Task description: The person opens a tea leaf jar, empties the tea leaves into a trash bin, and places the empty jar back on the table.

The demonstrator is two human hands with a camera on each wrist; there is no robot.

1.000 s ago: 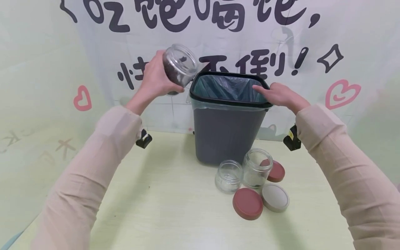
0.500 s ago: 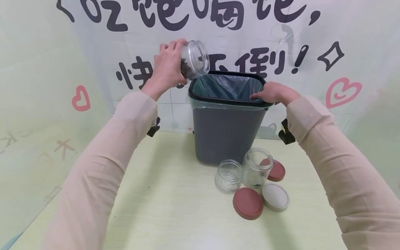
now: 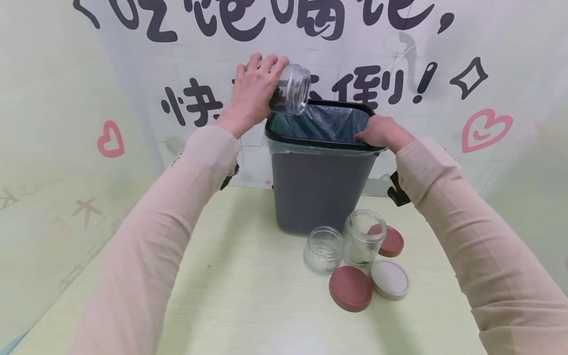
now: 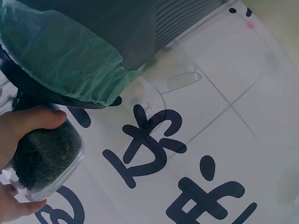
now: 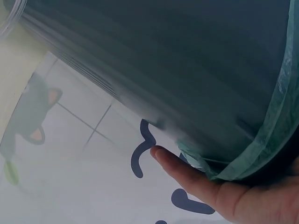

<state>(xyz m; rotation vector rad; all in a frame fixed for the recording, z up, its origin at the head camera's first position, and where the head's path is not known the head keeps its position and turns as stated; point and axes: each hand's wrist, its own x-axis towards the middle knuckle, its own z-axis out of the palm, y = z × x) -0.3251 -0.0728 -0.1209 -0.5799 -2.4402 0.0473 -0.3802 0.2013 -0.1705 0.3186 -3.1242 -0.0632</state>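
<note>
My left hand (image 3: 255,93) grips a clear glass jar (image 3: 296,91) tipped onto its side, its mouth over the left part of the trash bin. Dark, dry shreds like tea leaves (image 4: 44,156) fill the body of the jar in the left wrist view. The grey trash bin (image 3: 317,192) stands upright, lined with a translucent green bag (image 4: 60,51) folded over its black rim. At the bin's right corner my right hand (image 3: 381,132) holds the rim, some of the hand inside and one finger (image 5: 187,175) outside, under the bag's edge.
In front of the bin stand a short glass jar (image 3: 324,250) and a taller one (image 3: 365,239), both lidless. Two red lids (image 3: 351,289) and a pale lid (image 3: 390,279) lie beside them on the table (image 3: 248,296). A printed sheet (image 3: 146,84) hangs behind.
My left hand has carried the jar rightward to the bin and tipped it from slanted to lying on its side. My right hand has shifted slightly left, reaching further over the rim.
</note>
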